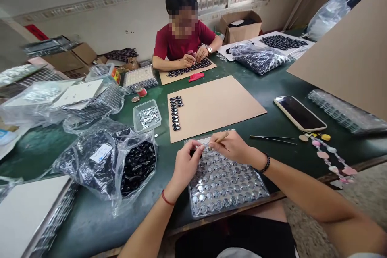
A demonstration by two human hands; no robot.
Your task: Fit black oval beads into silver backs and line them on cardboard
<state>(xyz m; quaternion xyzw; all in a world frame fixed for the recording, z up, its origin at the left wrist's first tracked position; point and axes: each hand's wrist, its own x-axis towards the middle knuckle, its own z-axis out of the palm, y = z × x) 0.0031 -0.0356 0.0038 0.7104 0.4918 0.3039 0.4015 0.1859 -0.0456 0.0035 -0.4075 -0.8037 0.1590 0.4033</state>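
My left hand [188, 160] is closed in a pinch over the upper left of a clear plastic tray [229, 185] with rows of round cups; a small dark piece shows at its fingertips. Beside it, my right hand [228, 145] grips a thin wooden stick [222, 138] whose end points toward the left fingertips. Beyond the hands lies a brown cardboard sheet [214, 105], with short rows of black pieces [174, 113] bearing silvery discs along its left side. An open bag of black pieces [138, 167] is left of my left hand.
Silvery discs fill a plastic box [147, 116]. Tweezers [272, 139], a phone [299, 113] and a bead strap [323, 155] lie at the right. Across the table, a person in a red shirt [178, 40] handles black pieces. Wrapped trays [60, 96] crowd the left.
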